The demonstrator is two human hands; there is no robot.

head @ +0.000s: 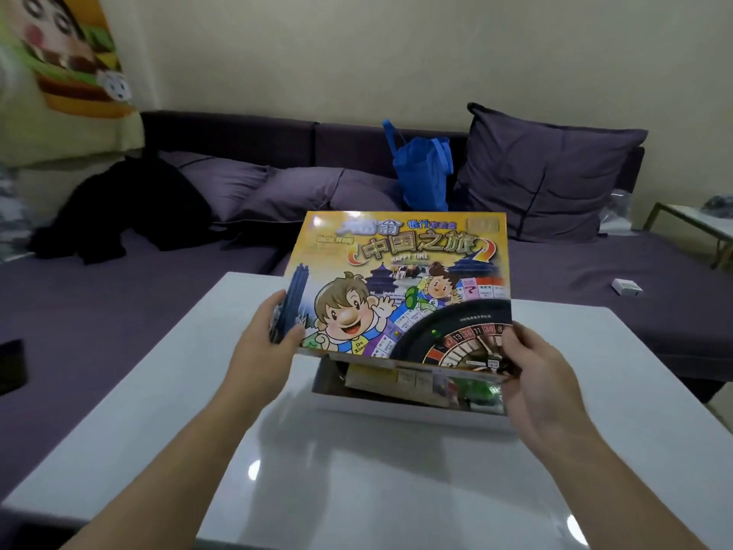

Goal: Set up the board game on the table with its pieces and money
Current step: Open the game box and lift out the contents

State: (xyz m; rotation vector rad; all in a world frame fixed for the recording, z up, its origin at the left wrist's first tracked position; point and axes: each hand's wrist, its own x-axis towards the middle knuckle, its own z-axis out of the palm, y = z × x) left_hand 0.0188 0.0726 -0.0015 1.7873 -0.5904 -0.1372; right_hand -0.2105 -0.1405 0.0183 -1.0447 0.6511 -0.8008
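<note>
A colourful yellow game box lid (400,279) with cartoon children and a roulette wheel is lifted and tilted above the white box base (396,408). My left hand (265,339) grips the lid's left edge. At the lid's near right corner, my right hand (531,375) grips it. Under the raised lid the base shows paper sheets and a green packet (476,391), only partly visible. The base rests on the glossy white table (357,470).
A purple sofa (595,279) runs behind the table with purple cushions (543,172), a blue bag (422,172) and black clothing (131,208). A small white box (626,287) lies on the sofa seat. A side table (698,224) stands at the far right.
</note>
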